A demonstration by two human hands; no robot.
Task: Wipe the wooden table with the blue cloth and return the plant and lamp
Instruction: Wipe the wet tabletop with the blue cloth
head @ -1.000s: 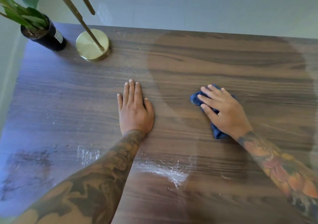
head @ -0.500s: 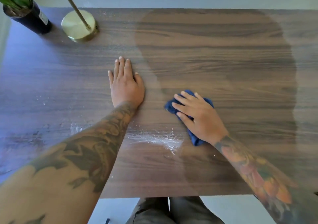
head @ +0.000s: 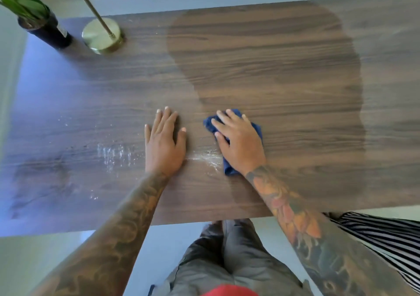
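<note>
A dark wooden table fills the view. My right hand presses flat, fingers spread, on a crumpled blue cloth near the table's front middle. Just left of it my left hand rests flat on the bare wood with straight fingers. White smears lie between the two hands and further left. At the far left corner stand the plant in a dark pot and the lamp, its round brass base beside the pot.
The table's front edge runs just above my legs. A striped cloth shows at the lower right. A pale wall lies behind the far edge. The right half of the tabletop looks darker and shaded.
My right hand has slid the blue cloth leftward and toward the front edge, reaching the white smear beside my left hand. The camera has tilted down, showing more of my legs.
</note>
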